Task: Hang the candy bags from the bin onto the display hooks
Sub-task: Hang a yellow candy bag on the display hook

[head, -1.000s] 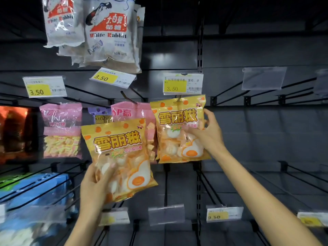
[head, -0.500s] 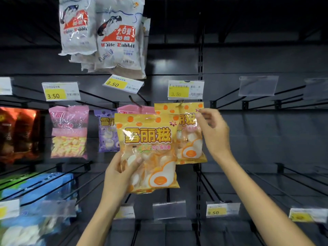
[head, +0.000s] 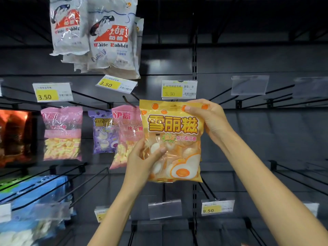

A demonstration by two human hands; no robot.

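Observation:
An orange candy bag (head: 173,128) with egg-shaped marshmallows is held up in front of the display hook under the 3.50 price tag (head: 178,89). My left hand (head: 142,160) grips its lower left side, thumb across the front. My right hand (head: 209,119) pinches its top right corner near the hang hole. The bag hides the hook and the orange bag that hung there.
Pink marshmallow bags (head: 62,134) (head: 126,137) and a purple bag (head: 103,134) hang to the left. White Rabbit bags (head: 108,38) hang above. Bare black hooks (head: 284,102) stick out at the right and below (head: 88,183). Blue bags (head: 32,196) sit at lower left.
My left hand carried the orange bag right and up, in front of the hanging one. My right hand left the hanging bag and took the top corner of the carried bag.

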